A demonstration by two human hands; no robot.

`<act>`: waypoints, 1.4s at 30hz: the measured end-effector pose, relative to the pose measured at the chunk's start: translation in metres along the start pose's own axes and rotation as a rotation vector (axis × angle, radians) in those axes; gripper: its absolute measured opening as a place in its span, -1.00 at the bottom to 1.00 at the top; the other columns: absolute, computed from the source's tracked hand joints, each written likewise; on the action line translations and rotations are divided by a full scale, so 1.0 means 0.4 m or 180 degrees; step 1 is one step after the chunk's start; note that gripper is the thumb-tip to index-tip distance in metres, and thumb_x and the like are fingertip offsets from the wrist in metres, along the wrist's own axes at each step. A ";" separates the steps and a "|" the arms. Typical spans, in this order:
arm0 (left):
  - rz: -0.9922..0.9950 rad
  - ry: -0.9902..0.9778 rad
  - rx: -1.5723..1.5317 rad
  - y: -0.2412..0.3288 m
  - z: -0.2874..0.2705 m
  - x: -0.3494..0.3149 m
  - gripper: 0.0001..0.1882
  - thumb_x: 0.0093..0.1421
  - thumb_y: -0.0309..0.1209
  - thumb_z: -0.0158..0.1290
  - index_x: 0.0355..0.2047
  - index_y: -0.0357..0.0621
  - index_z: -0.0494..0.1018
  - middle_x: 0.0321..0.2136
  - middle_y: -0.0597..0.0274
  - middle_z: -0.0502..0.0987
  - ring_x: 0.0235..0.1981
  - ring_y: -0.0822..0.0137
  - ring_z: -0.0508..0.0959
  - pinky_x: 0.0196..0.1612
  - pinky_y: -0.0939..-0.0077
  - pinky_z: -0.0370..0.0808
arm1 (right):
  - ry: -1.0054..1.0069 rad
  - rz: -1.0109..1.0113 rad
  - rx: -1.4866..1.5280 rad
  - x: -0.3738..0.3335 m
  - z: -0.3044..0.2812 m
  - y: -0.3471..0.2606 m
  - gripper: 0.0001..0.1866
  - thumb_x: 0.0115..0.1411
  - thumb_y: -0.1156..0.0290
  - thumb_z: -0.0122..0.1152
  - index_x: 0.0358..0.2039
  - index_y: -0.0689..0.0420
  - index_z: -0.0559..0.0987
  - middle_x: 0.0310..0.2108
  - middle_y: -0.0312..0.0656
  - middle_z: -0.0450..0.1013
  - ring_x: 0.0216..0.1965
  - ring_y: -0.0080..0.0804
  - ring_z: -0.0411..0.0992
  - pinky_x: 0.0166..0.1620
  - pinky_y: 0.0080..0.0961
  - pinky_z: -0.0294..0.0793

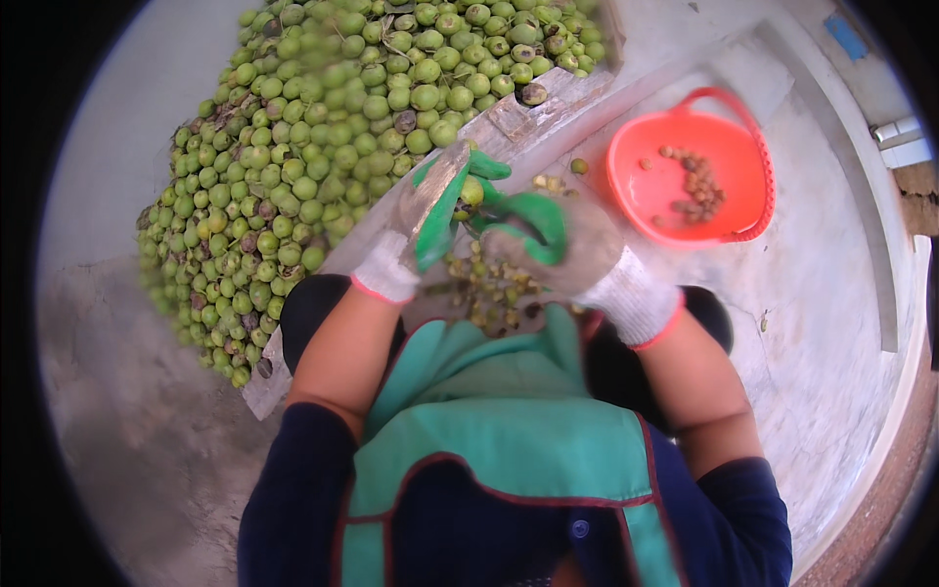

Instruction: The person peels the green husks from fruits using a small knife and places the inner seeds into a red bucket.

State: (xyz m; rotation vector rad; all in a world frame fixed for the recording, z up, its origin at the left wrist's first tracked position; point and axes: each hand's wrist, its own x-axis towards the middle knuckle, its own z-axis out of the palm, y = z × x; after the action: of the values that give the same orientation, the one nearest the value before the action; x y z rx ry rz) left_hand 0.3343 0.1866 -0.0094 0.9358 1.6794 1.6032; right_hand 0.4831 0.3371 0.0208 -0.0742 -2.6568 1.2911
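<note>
Both my hands wear pale work gloves with green palms and red-edged cuffs, and they meet in front of me. A green-husked walnut is pinched between the fingers of my left hand. My right hand is closed right beside that walnut. Whatever it grips is mostly hidden; only a small dark bit shows near the walnut. On the floor below my hands lie cut husk pieces, yellowish, green and brown.
A big heap of green walnuts lies at the far left, with a board along its near right edge. At the right stands a red plastic basket with brown nuts inside. One loose green walnut lies between board and basket.
</note>
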 end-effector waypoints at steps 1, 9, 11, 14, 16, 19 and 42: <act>-0.0046 0.0026 0.0002 -0.002 0.001 -0.001 -0.62 0.43 -0.33 -0.32 -0.10 -0.37 0.43 -0.15 0.05 0.57 -0.17 0.25 0.58 0.02 0.34 0.46 | -0.0014 0.0023 -0.0038 0.002 0.007 0.001 -0.60 0.21 -0.02 0.14 -0.27 0.10 0.55 -0.44 0.03 0.50 -0.35 0.06 0.50 -0.29 -0.09 0.48; 0.0222 0.0025 0.0770 -0.099 -0.032 -0.025 -0.64 0.36 -0.24 -0.16 -0.10 -0.31 0.44 -0.21 0.05 0.58 -0.17 0.20 0.58 0.02 0.37 0.46 | -0.0218 0.0347 -0.0242 0.019 0.050 -0.002 -0.57 0.19 -0.06 0.14 -0.34 0.11 0.54 -0.47 0.02 0.50 -0.37 0.08 0.49 -0.30 -0.09 0.48; 0.1108 0.0282 0.2521 -0.225 -0.078 -0.042 -0.68 0.26 -0.35 0.01 -0.04 -0.28 0.42 -0.22 0.10 0.59 -0.22 0.21 0.59 -0.09 0.34 0.50 | -0.0362 0.0530 -0.0369 0.022 0.074 -0.007 -0.55 0.18 -0.06 0.15 -0.36 0.13 0.53 -0.46 0.03 0.50 -0.37 0.08 0.49 -0.30 -0.09 0.48; 0.0692 0.0485 0.2029 -0.268 -0.101 -0.040 -0.62 0.19 -0.41 0.11 0.02 -0.19 0.41 -0.25 0.09 0.59 -0.23 0.15 0.60 -0.16 0.29 0.53 | -0.0253 0.0544 -0.0092 0.027 0.086 -0.017 -0.56 0.18 -0.05 0.16 -0.30 0.13 0.57 -0.44 0.07 0.50 -0.36 0.06 0.50 -0.26 -0.12 0.49; 0.0443 0.0420 0.1355 -0.252 -0.099 -0.029 -0.62 0.19 -0.39 0.11 0.03 -0.13 0.41 -0.29 0.10 0.58 -0.24 0.15 0.60 -0.19 0.30 0.54 | -0.0131 0.0383 0.0735 0.031 0.123 0.050 -0.56 0.17 -0.05 0.18 -0.24 0.11 0.59 -0.45 0.01 0.53 -0.41 -0.07 0.53 -0.33 -0.21 0.53; 0.0305 0.0228 0.0918 -0.146 -0.077 -0.027 -0.66 0.24 -0.34 0.10 0.02 -0.09 0.43 -0.37 0.21 0.55 -0.31 0.29 0.57 -0.25 0.38 0.53 | -0.0279 0.0844 0.1679 0.041 0.124 0.073 -0.53 0.17 -0.06 0.22 -0.18 0.10 0.61 -0.46 -0.11 0.55 -0.50 -0.33 0.54 -0.48 -0.39 0.56; 0.0000 0.0636 -0.1546 -0.223 0.037 -0.040 -0.56 0.28 -0.40 0.02 0.15 -0.25 0.31 -0.14 0.22 0.50 -0.23 0.39 0.52 -0.22 0.57 0.50 | 0.0821 0.0619 0.0271 0.082 0.111 0.037 -0.58 0.11 0.03 0.29 -0.17 0.09 0.55 -0.38 -0.03 0.54 -0.33 0.01 0.52 -0.30 -0.22 0.50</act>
State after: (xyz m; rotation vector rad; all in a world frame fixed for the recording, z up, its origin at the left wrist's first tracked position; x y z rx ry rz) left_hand 0.3490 0.1807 -0.0997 0.5437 1.3110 2.0325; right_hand 0.4419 0.3160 -0.0130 -0.4647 -2.4205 1.3464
